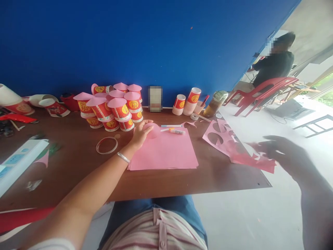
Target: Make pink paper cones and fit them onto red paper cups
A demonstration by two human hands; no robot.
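My left hand [142, 133] grips a pink paper disc [152, 131] between thumb and fingers, over the far left part of a stack of pink paper sheets [166, 152]. Just right of the disc, a glue stick [178, 132] and a blue-and-white pen [171, 126] lie by the sheets' far edge. My right hand [279, 149] is in the air beyond the table's right edge, blurred, its fingers apart. Closest to it are pink paper scraps [253, 159] overhanging that edge, joined by a sheet with round holes cut out [226, 146]. Whether it touches them I cannot tell.
Red paper cups with pink cone tops [117, 110] stand stacked at the back left. Further right are stacked cups [192, 100], a tape roll [194, 117] and a jar [215, 104]. A tape ring [107, 145] and power strip [22, 163] lie left. A person sits on a red chair [262, 89].
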